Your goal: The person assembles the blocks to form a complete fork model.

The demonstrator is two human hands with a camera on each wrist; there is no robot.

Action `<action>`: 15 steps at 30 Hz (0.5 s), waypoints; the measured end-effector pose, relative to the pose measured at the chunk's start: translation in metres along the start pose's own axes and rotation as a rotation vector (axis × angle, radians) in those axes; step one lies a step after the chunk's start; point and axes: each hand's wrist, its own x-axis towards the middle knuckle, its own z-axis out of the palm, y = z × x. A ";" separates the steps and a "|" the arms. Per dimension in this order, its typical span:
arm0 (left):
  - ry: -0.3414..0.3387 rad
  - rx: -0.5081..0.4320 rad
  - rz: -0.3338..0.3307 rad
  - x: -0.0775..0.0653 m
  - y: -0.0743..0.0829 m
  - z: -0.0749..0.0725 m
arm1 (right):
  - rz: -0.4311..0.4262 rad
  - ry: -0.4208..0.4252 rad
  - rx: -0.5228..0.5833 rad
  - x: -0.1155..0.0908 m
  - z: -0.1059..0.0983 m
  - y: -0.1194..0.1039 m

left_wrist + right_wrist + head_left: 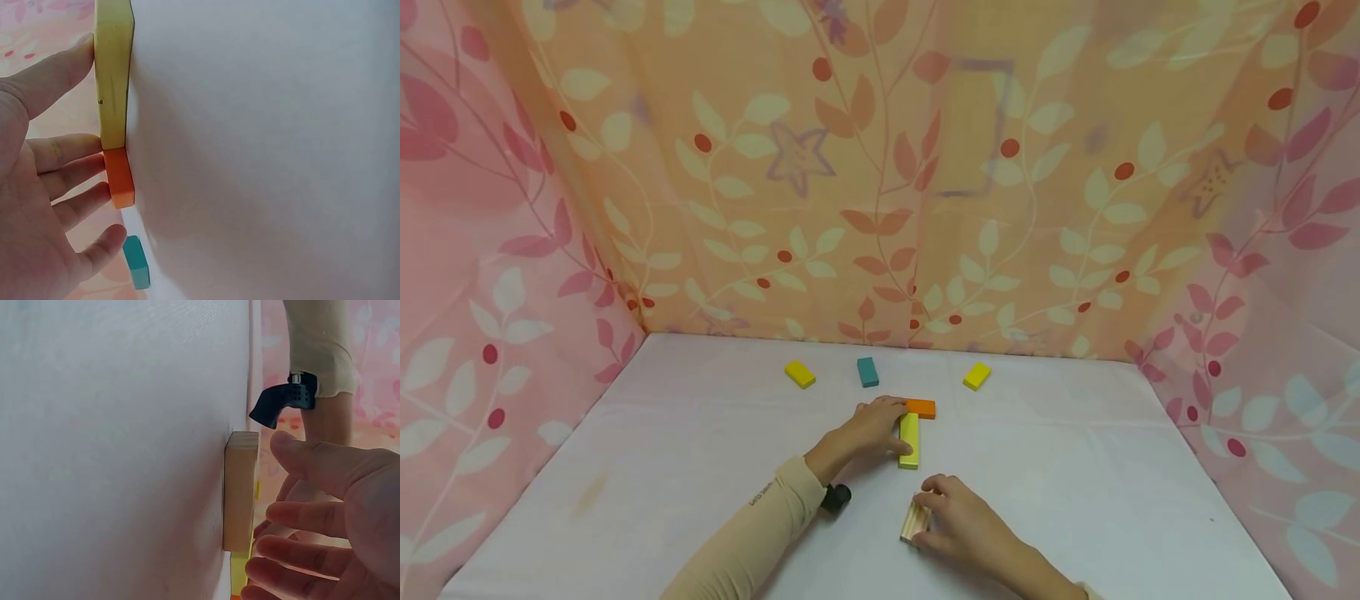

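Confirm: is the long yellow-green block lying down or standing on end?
Lying down: the head view shows the yellow-green block stretched along the table, long face up.

Left sleeve (730, 535) | lettering (761, 493), apparently starting "Let's" | remainder too small to read

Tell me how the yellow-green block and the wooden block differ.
The yellow-green block is plainly coloured; the wooden block shows bare, pale stripes.
In the head view, the yellow-green block runs nearly straight ahead; the wooden block slants.
The left hand touches the yellow-green block; the wooden block lies by the right hand.
Both rest on the white surface.
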 end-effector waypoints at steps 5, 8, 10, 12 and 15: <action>-0.005 -0.002 -0.003 0.000 0.000 0.000 | 0.012 -0.035 -0.008 0.000 0.000 -0.001; -0.006 -0.005 -0.003 0.000 0.000 0.000 | 0.016 -0.048 -0.004 0.000 0.000 -0.002; -0.007 -0.004 -0.005 0.001 0.000 0.000 | 0.012 -0.048 -0.004 0.000 0.001 -0.002; -0.008 -0.004 -0.004 0.001 0.000 0.000 | 0.012 -0.048 -0.001 0.000 0.001 -0.003; -0.010 -0.005 -0.003 0.001 -0.001 -0.001 | 0.011 -0.047 0.002 0.001 0.002 -0.004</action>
